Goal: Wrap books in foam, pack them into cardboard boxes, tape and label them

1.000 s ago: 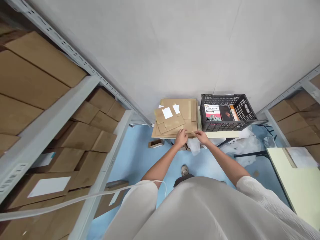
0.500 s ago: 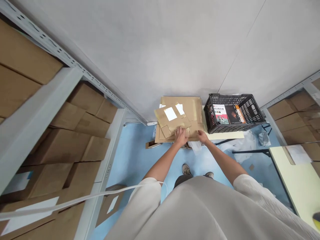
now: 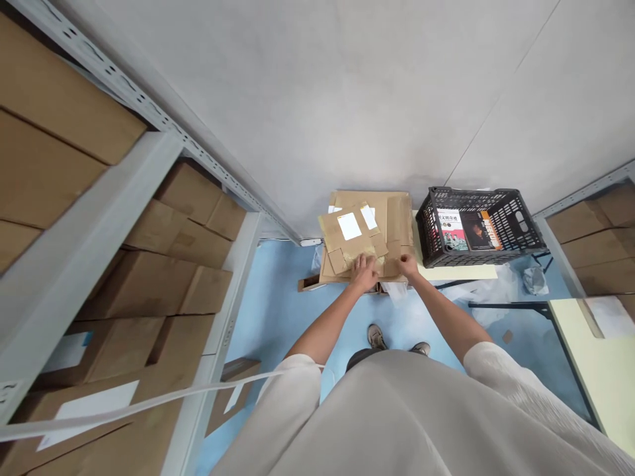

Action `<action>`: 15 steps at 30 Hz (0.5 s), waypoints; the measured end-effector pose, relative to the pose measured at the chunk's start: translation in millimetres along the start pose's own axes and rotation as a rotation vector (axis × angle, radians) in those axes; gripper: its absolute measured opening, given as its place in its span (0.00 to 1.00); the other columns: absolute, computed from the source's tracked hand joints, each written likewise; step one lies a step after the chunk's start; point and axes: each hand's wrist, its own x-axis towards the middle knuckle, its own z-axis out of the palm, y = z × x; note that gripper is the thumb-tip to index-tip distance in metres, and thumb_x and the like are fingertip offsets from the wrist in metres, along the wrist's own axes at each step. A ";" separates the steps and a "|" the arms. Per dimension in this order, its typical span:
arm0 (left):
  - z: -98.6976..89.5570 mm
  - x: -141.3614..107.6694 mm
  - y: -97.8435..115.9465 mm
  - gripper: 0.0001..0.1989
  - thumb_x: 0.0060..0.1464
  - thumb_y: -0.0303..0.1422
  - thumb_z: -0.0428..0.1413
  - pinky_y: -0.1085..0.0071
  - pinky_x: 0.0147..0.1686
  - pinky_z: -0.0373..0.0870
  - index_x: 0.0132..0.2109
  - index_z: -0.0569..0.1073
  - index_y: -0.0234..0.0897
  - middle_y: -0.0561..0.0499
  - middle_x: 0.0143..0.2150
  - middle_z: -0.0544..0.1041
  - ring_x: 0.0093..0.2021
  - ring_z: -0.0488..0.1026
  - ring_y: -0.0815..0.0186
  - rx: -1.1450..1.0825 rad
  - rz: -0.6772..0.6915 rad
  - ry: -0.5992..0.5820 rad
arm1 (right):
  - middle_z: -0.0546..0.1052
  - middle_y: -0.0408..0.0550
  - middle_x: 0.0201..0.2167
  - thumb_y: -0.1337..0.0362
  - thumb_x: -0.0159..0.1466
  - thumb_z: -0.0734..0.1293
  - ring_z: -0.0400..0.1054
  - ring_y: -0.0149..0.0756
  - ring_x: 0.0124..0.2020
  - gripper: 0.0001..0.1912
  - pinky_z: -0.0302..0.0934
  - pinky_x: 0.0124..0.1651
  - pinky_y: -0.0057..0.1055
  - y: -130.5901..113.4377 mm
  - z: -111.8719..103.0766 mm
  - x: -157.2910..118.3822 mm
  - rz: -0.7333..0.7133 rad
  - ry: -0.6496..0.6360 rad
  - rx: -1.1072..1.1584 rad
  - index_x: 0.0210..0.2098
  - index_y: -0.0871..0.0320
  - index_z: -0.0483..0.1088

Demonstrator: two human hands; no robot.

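Observation:
Flattened brown cardboard (image 3: 351, 233) with white labels lies on a larger cardboard sheet (image 3: 342, 198) against the wall. My left hand (image 3: 364, 272) rests on the near edge of the labelled cardboard, its fingers apart. My right hand (image 3: 407, 266) is at the near right edge of the stack, its fingers pinched together. What those fingers hold, if anything, is too small to make out. Just to the right, a black plastic crate (image 3: 479, 228) holds books, among them one with a white and pink cover (image 3: 451, 229) and a dark one (image 3: 476, 231).
Shelves of brown boxes (image 3: 159, 284) stand at the left, and more boxes (image 3: 602, 248) at the right. A pale table (image 3: 595, 370) is at the lower right. Clear plastic (image 3: 534, 280) lies near the crate. A white cord (image 3: 173, 395) crosses the lower left.
The view has shifted slightly, so the scene sits farther right. Near the right hand, a flap of the cardboard now looks raised or turned. The left hand stays on the labelled cardboard.

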 end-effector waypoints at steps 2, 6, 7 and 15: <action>-3.5 -2.4 0.0 0.37 0.72 0.48 0.48 0.42 0.80 0.42 0.82 0.55 0.45 0.42 0.87 0.44 0.86 0.38 0.45 -0.020 -0.006 0.002 | 0.77 0.45 0.28 0.53 0.57 0.67 0.71 0.41 0.34 0.11 0.69 0.42 0.35 -12.8 -1.9 1.6 0.010 0.018 -0.020 0.33 0.53 0.73; -14.2 -2.3 1.9 0.40 0.73 0.54 0.43 0.42 0.81 0.37 0.84 0.47 0.46 0.44 0.87 0.38 0.86 0.34 0.48 -0.044 -0.001 0.029 | 0.82 0.50 0.35 0.53 0.60 0.66 0.75 0.45 0.39 0.14 0.70 0.48 0.39 -37.4 -23.3 5.2 -0.069 0.057 -0.007 0.39 0.54 0.76; -17.3 -1.4 2.2 0.40 0.73 0.54 0.42 0.42 0.81 0.37 0.84 0.47 0.46 0.44 0.87 0.37 0.86 0.35 0.48 -0.055 -0.002 0.039 | 0.83 0.51 0.37 0.53 0.60 0.65 0.75 0.46 0.40 0.15 0.71 0.50 0.39 -42.5 -31.7 5.7 -0.092 0.079 -0.005 0.41 0.54 0.76; -25.6 3.8 3.9 0.41 0.72 0.55 0.44 0.43 0.80 0.43 0.83 0.51 0.43 0.37 0.86 0.41 0.85 0.40 0.46 -0.128 -0.019 0.059 | 0.84 0.57 0.51 0.54 0.65 0.62 0.76 0.50 0.52 0.21 0.68 0.60 0.43 -72.9 -120.8 5.1 -0.212 0.190 -0.014 0.51 0.57 0.76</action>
